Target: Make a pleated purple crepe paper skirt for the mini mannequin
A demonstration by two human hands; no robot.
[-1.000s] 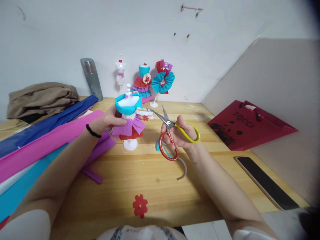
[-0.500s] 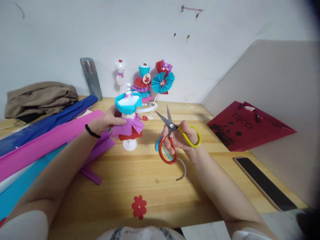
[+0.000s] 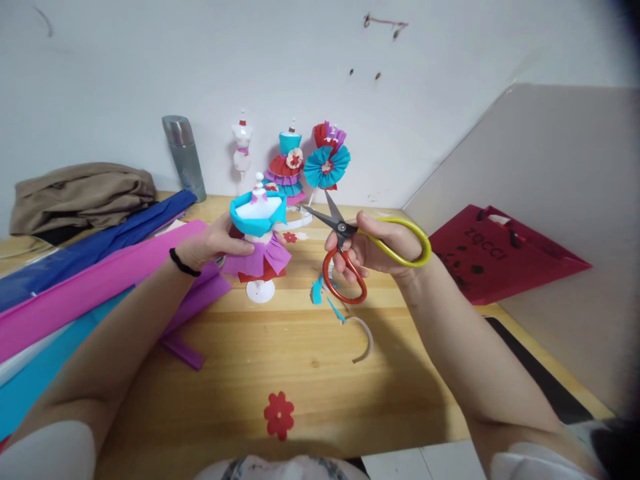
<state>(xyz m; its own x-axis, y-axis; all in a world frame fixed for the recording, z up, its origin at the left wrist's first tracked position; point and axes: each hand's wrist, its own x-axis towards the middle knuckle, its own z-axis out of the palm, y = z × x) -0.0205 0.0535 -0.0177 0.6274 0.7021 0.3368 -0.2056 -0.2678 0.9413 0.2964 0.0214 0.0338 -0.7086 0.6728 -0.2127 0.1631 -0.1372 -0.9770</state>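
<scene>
My left hand (image 3: 220,243) grips a small white mannequin (image 3: 260,291) at its waist, standing on a round base. Blue crepe paper (image 3: 257,217) wraps the mannequin's chest, and a purple frill (image 3: 260,259) over a red layer forms its skirt. Scissors (image 3: 341,228) with one red and one yellow handle are in my right hand (image 3: 375,247), blades apart and pointing up toward the mannequin's right side. A gap separates the blade tips from the blue paper. Blue paper scraps (image 3: 317,290) and a curled pale strip (image 3: 367,337) lie below the scissors.
Three more mannequins stand by the wall, one in a layered dress (image 3: 290,163). Rolled crepe paper (image 3: 100,287), a brown cloth (image 3: 83,197) and a grey bottle (image 3: 185,157) are at left. A red flower cutout (image 3: 279,415) lies in front; a red bag (image 3: 510,253) and dark phone (image 3: 540,373) are right.
My right hand has raised the scissors and shifted slightly; the yellow handle now sits further right and higher, the handles are spread wider. My left hand and the mannequin are nearly unmoved.
</scene>
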